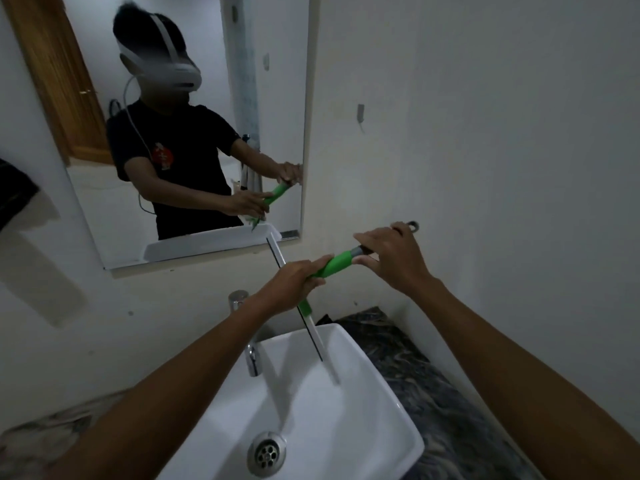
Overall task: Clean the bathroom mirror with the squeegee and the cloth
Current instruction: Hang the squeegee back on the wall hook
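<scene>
The squeegee has a bright green handle, a grey collar at its outer end and a grey hanging loop beyond that; its long, thin blade is black along one edge and pale along the other. It is held in the air in front of the wall, over the white sink, with the blade running from about 11 o'clock near the mirror's lower corner down to 5 o'clock over the basin.

The left hand grips the lower part of the green handle, fingers curled round it where handle meets blade. The right hand pinches the grey collar end between thumb and fingers, at 2 o'clock from the left hand.

Counted: one squeegee, one mirror, one sink, one chrome tap, two hands. No cloth can be made out with certainty.

The mirror hangs at 10 o'clock from the hands; its right edge and bottom edge meet just above the blade's upper tip. The tap stands at 7 o'clock from the left hand, just beside the blade. A dark marbled worktop runs past the sink at 4 o'clock, against the bare white wall, which leaves open room to the right of the mirror.
</scene>
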